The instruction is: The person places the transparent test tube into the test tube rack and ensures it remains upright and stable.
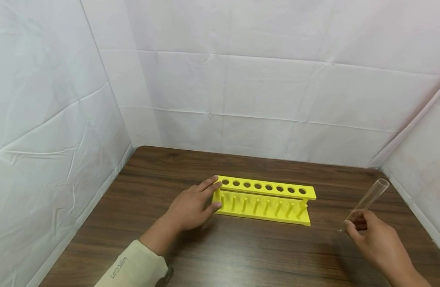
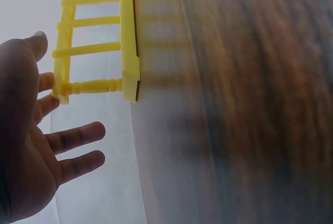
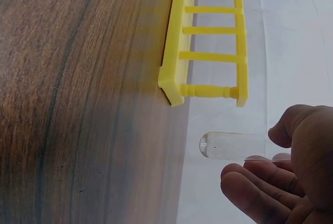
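Plainly, in the head view, we had our left hand [image 1: 192,207] at the left end of the yellow rack [image 1: 263,187], which stood upright, low and slightly right of centre, on the brown surface [image 1: 241,255]. That grip was spread, its fingers resting on the rack rather than clamped, probably to steady it. At lower right, our right hand [image 1: 379,239] had its grip closed on a clear test tube [image 1: 372,193], tilted with its mouth toward the upper right; holding it low seemed to leave the mouth unobstructed.

In the left wrist view, two fingertips met the rack's end at upper left, while two others reached free below.

In the right wrist view, the tube's rounded end pointed left from our thumb and fingers, apart from the rack above it.
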`<state>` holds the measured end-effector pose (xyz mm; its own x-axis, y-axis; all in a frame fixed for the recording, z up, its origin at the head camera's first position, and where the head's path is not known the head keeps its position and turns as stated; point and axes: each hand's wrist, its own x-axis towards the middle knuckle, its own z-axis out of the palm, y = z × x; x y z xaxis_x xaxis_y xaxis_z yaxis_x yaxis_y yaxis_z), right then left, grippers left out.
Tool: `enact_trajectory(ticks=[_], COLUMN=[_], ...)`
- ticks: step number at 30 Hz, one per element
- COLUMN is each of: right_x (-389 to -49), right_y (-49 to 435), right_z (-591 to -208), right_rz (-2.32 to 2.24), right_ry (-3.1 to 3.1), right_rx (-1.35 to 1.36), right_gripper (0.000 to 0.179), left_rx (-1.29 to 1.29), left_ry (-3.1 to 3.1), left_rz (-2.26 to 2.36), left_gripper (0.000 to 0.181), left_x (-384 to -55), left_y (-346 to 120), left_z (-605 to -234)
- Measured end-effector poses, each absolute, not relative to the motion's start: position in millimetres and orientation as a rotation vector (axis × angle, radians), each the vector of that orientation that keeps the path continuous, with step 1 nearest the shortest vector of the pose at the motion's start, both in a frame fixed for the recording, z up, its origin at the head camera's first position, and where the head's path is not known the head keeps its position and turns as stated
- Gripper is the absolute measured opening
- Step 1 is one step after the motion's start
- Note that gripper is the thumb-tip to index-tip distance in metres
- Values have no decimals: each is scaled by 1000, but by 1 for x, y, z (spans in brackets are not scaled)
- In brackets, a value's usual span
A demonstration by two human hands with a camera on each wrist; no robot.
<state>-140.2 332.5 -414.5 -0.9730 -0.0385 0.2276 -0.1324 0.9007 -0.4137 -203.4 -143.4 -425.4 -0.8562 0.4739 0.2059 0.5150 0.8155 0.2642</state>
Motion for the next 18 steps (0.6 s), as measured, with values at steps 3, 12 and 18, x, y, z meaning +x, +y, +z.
enact_trajectory(ticks=[3,12,18], right_x=[-141,-145,-147], right_y=[332,333,334], right_z=[-414,-412,-410], right_rz=[632,641,650], right_ry=[-2837,-2869,-2883], right_rx=[142,144,147], right_gripper=[27,37,43], left_rx=[-782,-765,-760], left_ry=[-2875,-2881,-2885], left_rz=[-471,-450,-457], left_gripper=[64,63,63], left_x=[-204,-204,-204], left_y=[-143,-144,-143], left_z=[-424,-425,-425])
